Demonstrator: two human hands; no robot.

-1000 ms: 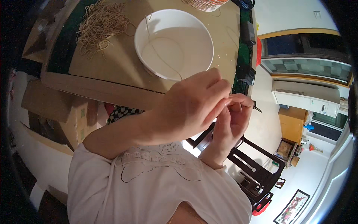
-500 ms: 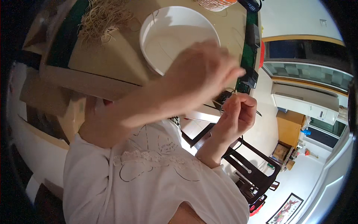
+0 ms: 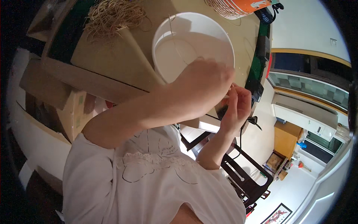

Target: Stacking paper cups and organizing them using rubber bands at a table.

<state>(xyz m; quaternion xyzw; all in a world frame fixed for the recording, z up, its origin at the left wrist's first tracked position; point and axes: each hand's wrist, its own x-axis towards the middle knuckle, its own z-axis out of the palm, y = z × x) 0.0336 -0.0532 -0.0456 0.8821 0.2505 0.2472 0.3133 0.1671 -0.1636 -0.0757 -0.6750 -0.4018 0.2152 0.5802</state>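
My left hand (image 3: 207, 86) reaches across in front of a white tub (image 3: 222, 44), its fingers curled and partly blurred. Its fingertips meet my right hand (image 3: 238, 104), which is closed in a pinch at the tub's near right side. Between the fingertips a tiny pale bit shows, too small to name. One thin tan strand (image 3: 172, 31) hangs over the tub's far rim and runs down inside toward my left hand; where it ends is hidden. A tangled heap of similar tan strands (image 3: 115, 18) lies on the table at the far left.
A stack of orange containers with white rims (image 3: 242, 7) lies beyond the tub. Dark boxy devices (image 3: 263, 48) line the table's right edge. A dark chair (image 3: 248, 175) stands at the right, and an open cardboard box (image 3: 71, 112) sits below the table's left side.
My left hand has come down and closer to my right hand, its fingers now against it. The view has shifted slightly, so the tub appears farther right and lower.
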